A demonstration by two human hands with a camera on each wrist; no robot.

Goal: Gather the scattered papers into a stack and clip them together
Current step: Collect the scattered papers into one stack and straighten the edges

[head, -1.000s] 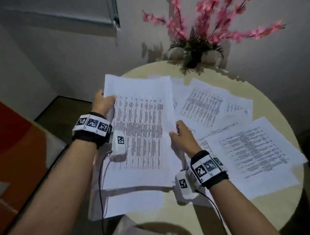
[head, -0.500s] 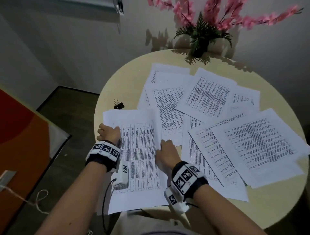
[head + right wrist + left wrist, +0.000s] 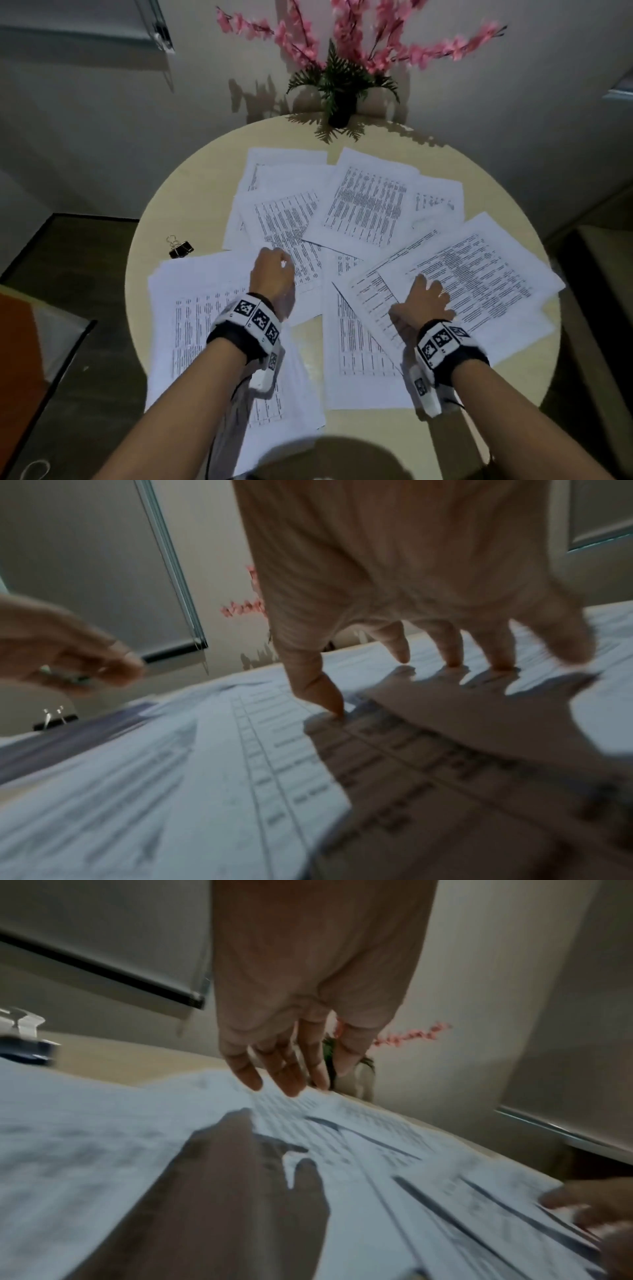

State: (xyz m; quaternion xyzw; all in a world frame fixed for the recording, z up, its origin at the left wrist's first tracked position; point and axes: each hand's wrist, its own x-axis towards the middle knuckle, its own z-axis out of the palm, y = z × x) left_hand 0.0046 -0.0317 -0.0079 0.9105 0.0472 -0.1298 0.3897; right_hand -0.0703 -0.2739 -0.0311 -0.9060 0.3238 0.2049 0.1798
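Note:
Several printed sheets lie scattered and overlapping on the round beige table [image 3: 534, 363]. A gathered stack of papers [image 3: 191, 308] rests at the near left, partly over the table's edge. My left hand [image 3: 277, 263] hovers just above the middle sheets [image 3: 291, 219], fingers [image 3: 291, 1083] relaxed and holding nothing. My right hand [image 3: 431, 291] is spread on the top right sheet [image 3: 479, 267], with its fingertips [image 3: 400, 653] and thumb [image 3: 329, 699] touching the paper. A black binder clip [image 3: 180, 248] lies on bare table beyond the stack, also in the right wrist view [image 3: 55, 721].
A pot of pink flowers [image 3: 342, 102] stands at the table's far edge against the wall. Dark floor and an orange panel [image 3: 17, 359] lie to the left. Bare tabletop shows around the clip and along the near right rim.
The stack both hands held has been laid down at the near left and released. My left hand moved over the middle sheets; my right hand moved onto the right sheets.

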